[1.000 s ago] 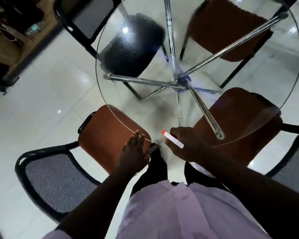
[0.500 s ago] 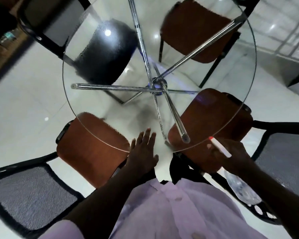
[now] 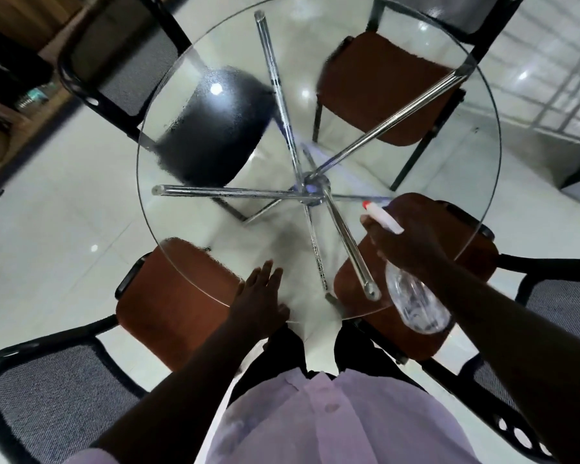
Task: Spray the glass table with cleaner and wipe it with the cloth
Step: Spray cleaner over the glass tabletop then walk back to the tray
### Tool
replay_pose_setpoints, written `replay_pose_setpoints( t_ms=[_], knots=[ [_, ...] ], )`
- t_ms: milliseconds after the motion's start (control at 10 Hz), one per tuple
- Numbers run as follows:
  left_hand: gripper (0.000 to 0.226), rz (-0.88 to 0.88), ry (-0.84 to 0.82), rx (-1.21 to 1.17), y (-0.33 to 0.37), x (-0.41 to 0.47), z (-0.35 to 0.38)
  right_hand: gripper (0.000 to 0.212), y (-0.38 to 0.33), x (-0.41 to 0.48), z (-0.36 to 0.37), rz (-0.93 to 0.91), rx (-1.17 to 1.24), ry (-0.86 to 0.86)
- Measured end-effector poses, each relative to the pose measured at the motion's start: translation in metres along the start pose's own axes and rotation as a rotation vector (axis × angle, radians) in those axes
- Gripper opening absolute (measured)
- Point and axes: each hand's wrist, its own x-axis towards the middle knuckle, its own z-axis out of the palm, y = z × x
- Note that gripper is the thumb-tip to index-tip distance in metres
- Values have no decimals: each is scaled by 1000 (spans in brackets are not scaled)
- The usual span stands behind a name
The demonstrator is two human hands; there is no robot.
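The round glass table (image 3: 375, 35) fills the middle of the view, with chrome legs (image 3: 310, 185) crossing under it. My right hand (image 3: 406, 242) grips a clear spray bottle (image 3: 416, 304) with a white head and red nozzle tip, held over the table's right near part, nozzle pointing toward the centre. My left hand (image 3: 260, 296) lies flat on the glass at the near edge, fingers spread. Fine droplets mist the glass at the far left. No cloth is in view.
Brown-seated chairs stand at near left (image 3: 178, 296), near right (image 3: 449, 229) and far right (image 3: 382, 85); a black-seated chair (image 3: 211, 128) is at far left. Mesh chair backs (image 3: 47, 403) flank me. The floor is glossy white tile. A wooden shelf (image 3: 10, 95) lies far left.
My right hand carried the spray bottle from the near edge out to the right, then up over the glass. My left hand slid forward onto the table. The view shifted left.
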Motion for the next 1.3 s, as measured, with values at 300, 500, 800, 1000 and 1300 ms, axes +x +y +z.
replay_pose_setpoints(
  t_ms=[300,500,800,1000,1300],
  knots=[
    [93,-50,122,-155,-86,-12,-32,31,-111,27,62,-141,-23,-107],
    [93,-60,194,-168,-153,-5,-53,40,-148,38,106,-63,26,-81],
    [93,169,88,-65,-114,33,-52,40,-89,-2,56,206,107,261],
    [91,294,53,26,-31,55,-64,42,-9,-33,13,392,569,327],
    [95,297,-2,170,69,95,-81,41,76,-47,-32,497,414,294]
  ],
)
